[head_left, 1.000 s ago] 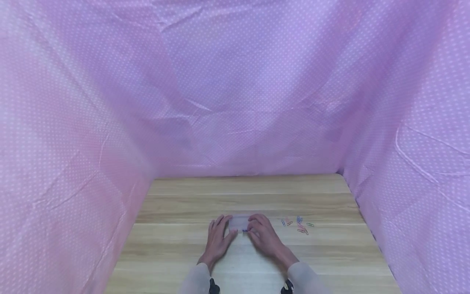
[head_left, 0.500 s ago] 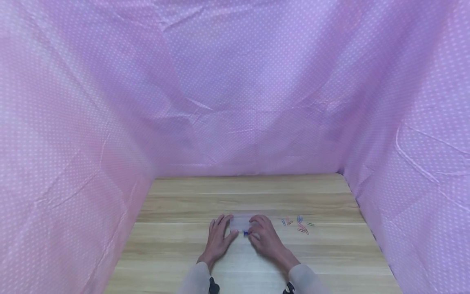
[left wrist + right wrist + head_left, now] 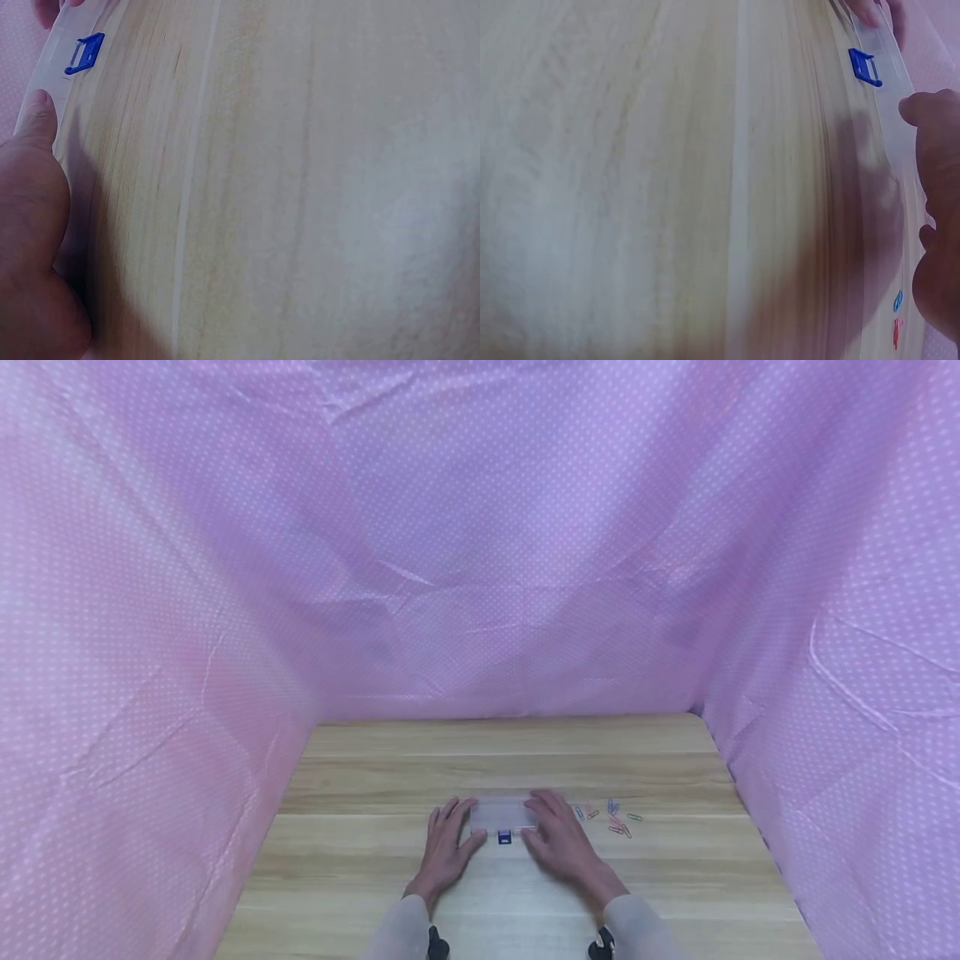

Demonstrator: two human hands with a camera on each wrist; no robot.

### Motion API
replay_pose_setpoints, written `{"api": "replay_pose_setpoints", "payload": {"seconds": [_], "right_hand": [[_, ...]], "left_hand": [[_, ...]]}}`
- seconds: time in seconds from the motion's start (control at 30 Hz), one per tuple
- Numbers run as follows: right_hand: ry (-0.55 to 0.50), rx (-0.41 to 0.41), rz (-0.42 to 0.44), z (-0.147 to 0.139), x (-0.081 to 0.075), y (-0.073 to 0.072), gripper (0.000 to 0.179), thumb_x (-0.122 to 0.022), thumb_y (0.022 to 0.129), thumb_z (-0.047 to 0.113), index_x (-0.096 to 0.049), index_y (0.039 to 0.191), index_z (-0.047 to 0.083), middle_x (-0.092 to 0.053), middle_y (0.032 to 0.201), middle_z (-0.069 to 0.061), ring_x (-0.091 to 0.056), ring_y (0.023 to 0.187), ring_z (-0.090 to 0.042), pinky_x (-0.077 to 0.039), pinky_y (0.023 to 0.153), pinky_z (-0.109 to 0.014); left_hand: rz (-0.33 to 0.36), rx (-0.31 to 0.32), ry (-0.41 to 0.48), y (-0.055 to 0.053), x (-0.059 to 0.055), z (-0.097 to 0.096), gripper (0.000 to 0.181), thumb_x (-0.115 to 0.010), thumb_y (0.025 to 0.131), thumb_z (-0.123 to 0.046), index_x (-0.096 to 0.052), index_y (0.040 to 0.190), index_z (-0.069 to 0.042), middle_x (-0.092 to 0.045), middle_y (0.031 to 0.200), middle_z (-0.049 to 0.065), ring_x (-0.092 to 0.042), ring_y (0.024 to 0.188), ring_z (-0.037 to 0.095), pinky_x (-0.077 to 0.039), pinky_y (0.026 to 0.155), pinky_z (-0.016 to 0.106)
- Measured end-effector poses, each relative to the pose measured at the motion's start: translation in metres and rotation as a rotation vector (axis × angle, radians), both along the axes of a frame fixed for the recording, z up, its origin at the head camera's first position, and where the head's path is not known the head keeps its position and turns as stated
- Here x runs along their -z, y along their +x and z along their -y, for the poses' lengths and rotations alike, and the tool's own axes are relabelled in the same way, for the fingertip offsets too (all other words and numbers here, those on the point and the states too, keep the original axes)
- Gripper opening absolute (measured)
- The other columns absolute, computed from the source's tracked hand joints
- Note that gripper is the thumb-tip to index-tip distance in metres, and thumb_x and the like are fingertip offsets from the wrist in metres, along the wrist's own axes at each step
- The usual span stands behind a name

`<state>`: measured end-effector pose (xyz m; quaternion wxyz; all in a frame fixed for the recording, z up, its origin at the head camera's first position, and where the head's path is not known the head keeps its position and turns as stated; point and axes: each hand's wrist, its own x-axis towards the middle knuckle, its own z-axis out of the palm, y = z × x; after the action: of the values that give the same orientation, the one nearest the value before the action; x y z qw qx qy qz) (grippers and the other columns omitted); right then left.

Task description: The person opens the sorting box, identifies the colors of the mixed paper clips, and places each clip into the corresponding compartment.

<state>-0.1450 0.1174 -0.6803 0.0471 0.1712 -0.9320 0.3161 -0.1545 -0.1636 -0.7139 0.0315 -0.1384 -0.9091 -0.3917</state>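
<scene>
A clear plastic box lies on the wooden table. Its blue latch hangs out from the front side, flipped away from the wall; the left wrist view shows the latch as an open frame. My left hand grips the box's left end, thumb at the front and fingers at the far edge. At the right end my right hand holds the box in the same way, its thumb on the front edge. The right wrist view has that thumb close beside the latch. The right fingertips are partly blurred.
Several coloured paper clips lie scattered on the table, just right of my right hand. Pink dotted cloth hangs behind the table and along both sides.
The right hand has let go of the blue latch and moved right to the box's right end. The latch has swung outward and down. The left hand has stayed put.
</scene>
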Motion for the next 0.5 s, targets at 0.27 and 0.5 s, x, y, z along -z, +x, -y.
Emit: {"api": "replay_pose_setpoints", "payload": {"seconds": [0.27,0.5], "right_hand": [[-0.004,-0.025,-0.012,-0.0054,-0.0001,-0.0013,0.054,-0.081,0.103,0.031,-0.069,0.15,0.008,-0.057,0.17,-0.016,-0.051,0.16,-0.039,-0.041,0.136,-0.064],[0.005,-0.035,-0.068,-0.007,0.0,-0.0051,0.05,-0.084,0.099,0.026,-0.073,0.145,0.008,-0.063,0.164,-0.018,-0.057,0.155,-0.041,-0.045,0.133,-0.066]], "left_hand": [[0.019,0.002,-0.017,0.0005,-0.004,-0.001,0.065,-0.078,0.106,-0.04,-0.058,0.162,-0.014,-0.065,0.164,0.016,-0.044,0.164,0.049,-0.019,0.14,0.073],[0.04,-0.01,-0.022,-0.0011,-0.0055,-0.0019,0.067,-0.081,0.104,-0.037,-0.057,0.162,-0.014,-0.064,0.165,0.016,-0.043,0.165,0.048,-0.019,0.141,0.07]]}}
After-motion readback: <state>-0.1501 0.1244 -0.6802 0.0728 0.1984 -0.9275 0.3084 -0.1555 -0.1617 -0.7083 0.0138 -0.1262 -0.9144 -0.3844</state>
